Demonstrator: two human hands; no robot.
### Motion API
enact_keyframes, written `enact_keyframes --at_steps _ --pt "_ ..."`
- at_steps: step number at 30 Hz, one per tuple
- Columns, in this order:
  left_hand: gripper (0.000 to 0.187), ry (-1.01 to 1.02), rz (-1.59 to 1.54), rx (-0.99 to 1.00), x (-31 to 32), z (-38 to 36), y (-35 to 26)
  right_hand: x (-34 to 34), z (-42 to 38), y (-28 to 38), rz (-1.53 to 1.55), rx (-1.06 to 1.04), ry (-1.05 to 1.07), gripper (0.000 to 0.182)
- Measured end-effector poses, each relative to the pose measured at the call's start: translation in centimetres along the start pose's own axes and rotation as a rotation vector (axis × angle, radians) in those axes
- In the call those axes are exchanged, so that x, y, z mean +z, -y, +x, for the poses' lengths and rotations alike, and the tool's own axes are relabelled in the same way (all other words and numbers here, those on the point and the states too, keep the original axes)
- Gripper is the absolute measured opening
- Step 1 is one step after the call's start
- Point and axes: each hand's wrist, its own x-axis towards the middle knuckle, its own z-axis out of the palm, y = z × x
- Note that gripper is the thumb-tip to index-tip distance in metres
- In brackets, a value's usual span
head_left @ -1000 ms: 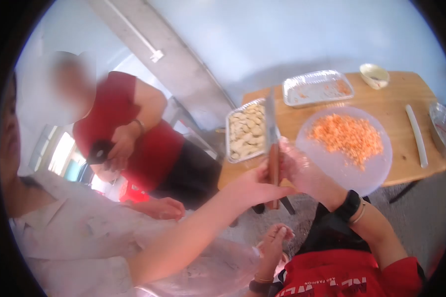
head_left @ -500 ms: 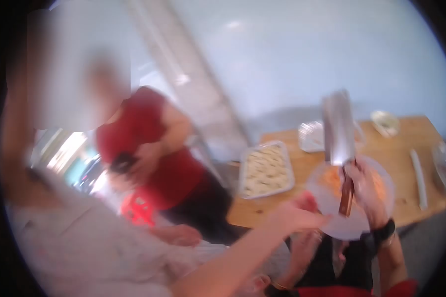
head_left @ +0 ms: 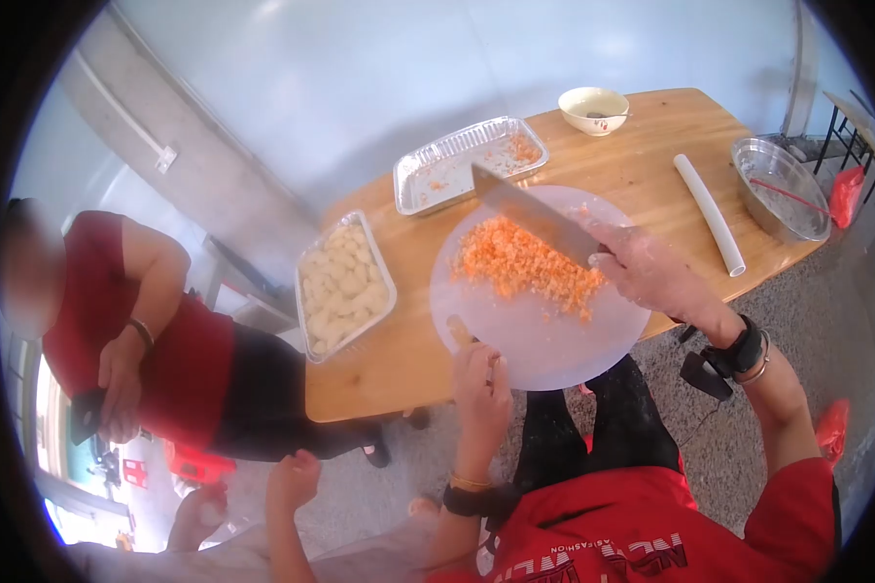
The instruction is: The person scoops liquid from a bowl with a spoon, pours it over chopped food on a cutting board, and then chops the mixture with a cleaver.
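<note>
Steel cleaver (head_left: 535,216) fills right hand (head_left: 651,272) above board (head_left: 554,358), with left hand (head_left: 481,384), grip unclear, at near edge.

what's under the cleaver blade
Along the lower edge of the cleaver, chopped orange food shows, lying on the round pale board. Whatever lies right beneath the blade is covered, so I can't tell how much food is there.

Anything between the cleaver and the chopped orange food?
Nothing visible. The right hand holds the cleaver across the far side of the chopped orange food; contact unclear. The left hand is at the round board's near edge, off the food.
</note>
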Motion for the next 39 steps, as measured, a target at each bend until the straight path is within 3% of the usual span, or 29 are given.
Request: enact_keyframes --at_steps 2,5,8,11,14,19,26,28,39 --pt "0.009 -0.001 0.018 0.017 0.2 0.1 0.5 0.2 0.1 0.7 -0.022 0.138 0.244 0.045" --pt "0.010 0.037 -0.003 -0.060 -0.7 0.3 1.8 2.1 0.6 1.5 -0.019 0.139 0.353 0.045" --pt "0.010 -0.040 0.101 0.094 -0.8 0.6 2.8 1.5 1.5 1.8 -0.066 0.151 0.428 0.047" --pt "0.011 -0.035 0.078 -0.050 -1.1 1.0 3.6 2.0 1.6 1.1 0.022 0.063 0.324 0.048" --pt "0.010 -0.039 0.150 0.012 -1.5 1.6 3.8 3.3 1.3 0.8 -0.016 0.062 0.436 0.048" --pt "0.012 -0.022 0.252 0.106 -1.4 1.7 3.9 2.9 1.6 2.1 0.039 0.078 0.442 0.047" --pt "0.010 -0.037 0.186 0.099 -1.7 2.3 4.3 2.5 2.1 2.7 0.085 0.173 0.494 0.045" --pt "0.011 0.014 0.083 -0.053 -1.9 2.6 4.8 3.1 1.6 2.3 0.048 0.131 0.485 0.044" --pt "0.014 -0.028 0.211 0.014 -1.7 2.7 4.7 1.1 1.3 2.3 0.011 0.176 0.534 0.044"
